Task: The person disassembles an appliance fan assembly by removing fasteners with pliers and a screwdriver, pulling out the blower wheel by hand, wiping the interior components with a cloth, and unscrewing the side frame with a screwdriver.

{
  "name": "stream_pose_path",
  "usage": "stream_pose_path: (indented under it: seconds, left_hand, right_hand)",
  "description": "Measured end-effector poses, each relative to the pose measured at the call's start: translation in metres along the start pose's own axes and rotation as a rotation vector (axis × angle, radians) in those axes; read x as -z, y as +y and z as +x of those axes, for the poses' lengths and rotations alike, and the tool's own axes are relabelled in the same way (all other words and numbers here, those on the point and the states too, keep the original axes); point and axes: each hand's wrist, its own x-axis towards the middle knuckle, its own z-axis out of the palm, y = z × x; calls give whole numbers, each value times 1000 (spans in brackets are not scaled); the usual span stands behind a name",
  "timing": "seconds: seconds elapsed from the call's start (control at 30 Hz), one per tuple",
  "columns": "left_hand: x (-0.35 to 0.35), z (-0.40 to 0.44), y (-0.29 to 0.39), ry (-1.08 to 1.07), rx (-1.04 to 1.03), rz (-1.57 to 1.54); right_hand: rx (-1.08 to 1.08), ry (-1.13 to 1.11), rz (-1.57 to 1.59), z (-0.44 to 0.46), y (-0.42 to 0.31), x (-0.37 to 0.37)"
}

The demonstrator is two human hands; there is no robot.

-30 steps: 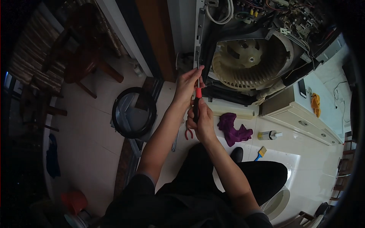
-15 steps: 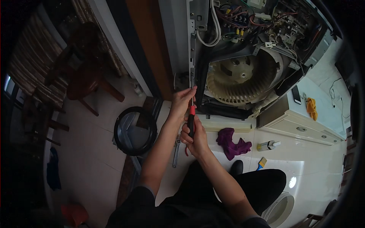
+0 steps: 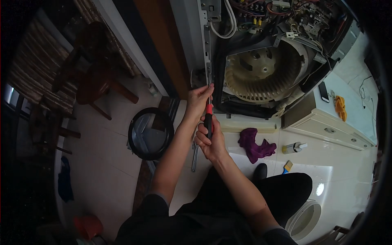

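Note:
My right hand (image 3: 212, 141) is wrapped round the red and black handle of a screwdriver (image 3: 209, 118), which points up and away from me. My left hand (image 3: 197, 102) pinches the screwdriver's metal shaft close to its front end. Both hands are at the narrow metal side edge (image 3: 208, 57) of an opened air conditioner cabinet. Whether the tip sits in a screw cannot be made out. Just right of the hands is a round, dusty blower wheel (image 3: 264, 69) in its housing, with wiring and a circuit board (image 3: 312, 24) exposed above it.
A black ring-shaped part (image 3: 151, 134) and an adjustable wrench (image 3: 195, 157) lie on the floor. A purple cloth (image 3: 256, 145), a spray bottle (image 3: 294, 148) and a paintbrush (image 3: 287, 166) are to the right. Beyond stands a low cabinet (image 3: 326, 126); a stool (image 3: 96, 87) is at left.
The camera view has shifted slightly, so the surroundings sit a little further right and mostly higher. Both hands keep their hold on the screwdriver at the metal edge.

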Motion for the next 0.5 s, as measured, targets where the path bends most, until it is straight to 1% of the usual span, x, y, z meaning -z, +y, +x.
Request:
stream_pose_path:
  seconds: [0.5]
  left_hand:
    - [2,7,-5,-6,-7,-11]
  right_hand:
    - [0,30,-39,4,-2,-2]
